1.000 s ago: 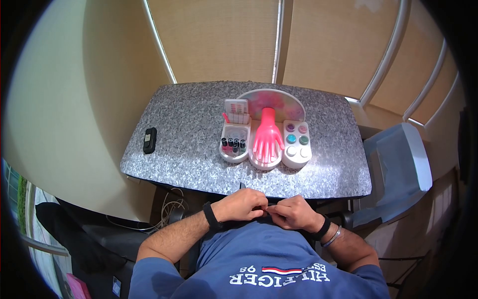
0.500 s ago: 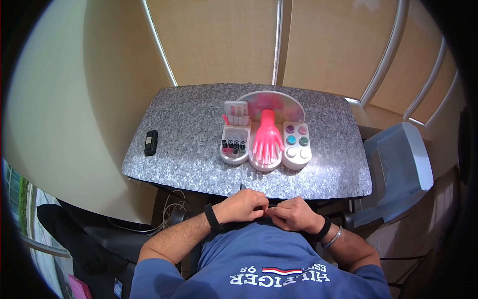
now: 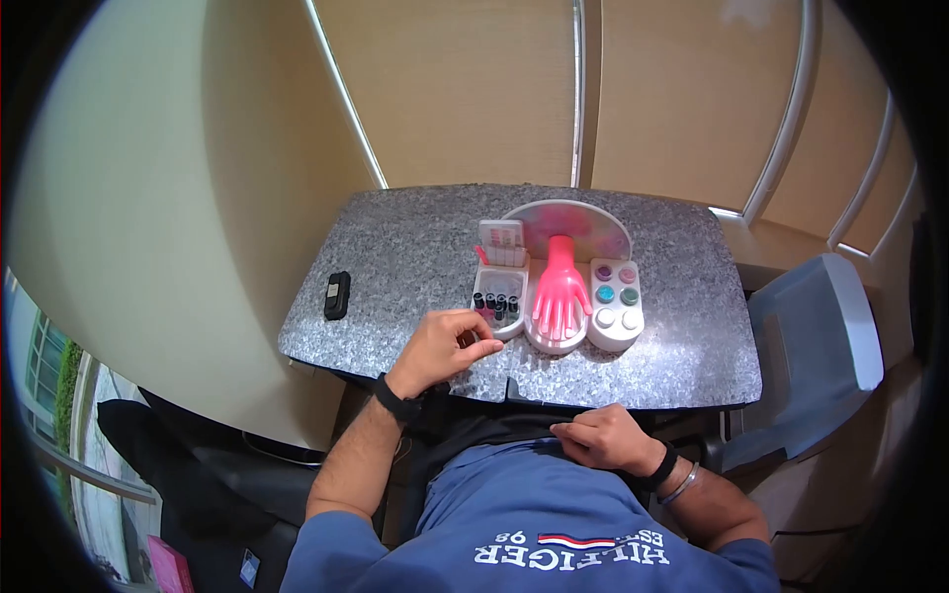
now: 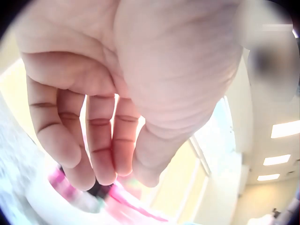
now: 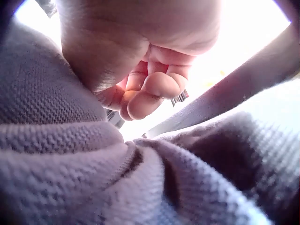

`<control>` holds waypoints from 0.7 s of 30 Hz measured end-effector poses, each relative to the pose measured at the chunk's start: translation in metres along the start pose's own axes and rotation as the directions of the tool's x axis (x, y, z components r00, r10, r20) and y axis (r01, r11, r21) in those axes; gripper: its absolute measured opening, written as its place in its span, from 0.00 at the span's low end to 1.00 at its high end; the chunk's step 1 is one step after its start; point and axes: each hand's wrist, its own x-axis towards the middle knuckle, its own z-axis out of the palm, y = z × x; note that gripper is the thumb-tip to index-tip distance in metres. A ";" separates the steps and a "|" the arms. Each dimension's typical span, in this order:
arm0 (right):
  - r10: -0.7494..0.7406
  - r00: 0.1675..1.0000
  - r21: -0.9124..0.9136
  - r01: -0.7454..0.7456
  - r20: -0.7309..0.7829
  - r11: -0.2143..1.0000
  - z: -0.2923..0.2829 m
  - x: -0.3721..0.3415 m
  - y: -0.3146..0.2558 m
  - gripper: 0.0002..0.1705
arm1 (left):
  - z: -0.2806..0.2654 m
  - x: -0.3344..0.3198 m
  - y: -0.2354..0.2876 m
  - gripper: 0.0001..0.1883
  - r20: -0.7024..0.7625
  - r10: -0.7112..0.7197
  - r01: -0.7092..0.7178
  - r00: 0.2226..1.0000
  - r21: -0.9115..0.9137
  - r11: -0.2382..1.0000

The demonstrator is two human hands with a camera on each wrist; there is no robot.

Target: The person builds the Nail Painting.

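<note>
My left hand [image 3: 445, 348] is over the front edge of the table, close to the near end of a white nail-salon playset. Its fingers are loosely bent with nothing between them. Beyond the fingertips are several small nail polish bottles [image 3: 499, 305] with black caps, in the playset's left tray [image 3: 511, 334]. A pink model hand [image 3: 561, 287] lies fingers-forward in the middle section. My right hand [image 3: 605, 435] rests low at the waist against the blue shirt [image 5: 70, 173]; its fingers curl loosely and hold nothing in the right wrist view [image 5: 150, 93].
Right of the model hand, a white holder [image 3: 615, 338] carries several round pots. A rounded panel [image 3: 613, 219] stands behind. A small black device [image 3: 337, 296] lies on the grey speckled table [image 3: 415, 237] at the left. A grey-blue chair [image 3: 820, 346] is at the right.
My left hand has left the right hand at the waist and moved forward and left over the table edge, toward the bottles. The right hand stays at the waist. The head view has shifted slightly.
</note>
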 end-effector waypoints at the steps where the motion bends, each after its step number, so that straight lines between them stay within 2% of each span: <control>1: -0.004 1.000 -0.009 0.004 -0.004 1.000 0.001 0.000 0.000 0.10 | -0.019 0.004 -0.006 0.12 -0.056 -0.090 0.092 0.994 0.026 0.995; 2: -0.003 1.000 -0.006 0.003 0.002 1.000 0.001 0.000 0.000 0.10 | -0.034 0.007 -0.025 0.13 -0.178 -0.102 0.119 0.979 0.091 0.989; 4: 0.001 1.000 -0.007 -0.001 0.014 1.000 0.000 -0.001 0.000 0.10 | -0.074 0.013 -0.055 0.17 -0.327 -0.196 0.283 0.924 0.245 0.927; 6: 0.003 1.000 -0.014 -0.002 0.019 1.000 -0.001 -0.001 -0.001 0.10 | -0.104 0.017 -0.094 0.21 -0.504 -0.303 0.495 0.809 0.306 0.813; 8: 0.000 0.999 -0.026 0.001 0.032 1.000 -0.001 -0.002 -0.002 0.10 | -0.124 0.012 -0.142 0.29 -0.632 -0.299 0.617 0.715 0.367 0.696; 11: 0.000 0.998 -0.056 0.003 0.055 0.998 -0.002 -0.001 -0.001 0.11 | -0.129 0.007 -0.168 0.35 -0.666 -0.457 0.798 0.590 0.394 0.456; 14: 0.032 0.997 -0.035 -0.030 0.073 0.999 -0.002 -0.002 -0.001 0.11 | -0.120 -0.003 -0.180 0.37 -0.612 -0.512 0.798 0.603 0.471 0.377; 17: 0.055 0.991 -0.053 -0.049 0.124 0.997 0.001 -0.004 0.002 0.11 | -0.127 0.001 -0.191 0.41 -0.596 -0.581 0.832 0.555 0.383 0.402; 18: 0.055 0.991 -0.048 -0.050 0.120 0.998 0.002 -0.004 0.002 0.11 | -0.128 0.003 -0.195 0.42 -0.606 -0.592 0.848 0.531 0.382 0.368; 21: 0.055 0.991 -0.040 -0.050 0.121 0.998 0.002 -0.004 0.002 0.11 | -0.127 0.004 -0.192 0.39 -0.624 -0.572 0.847 0.532 0.383 0.369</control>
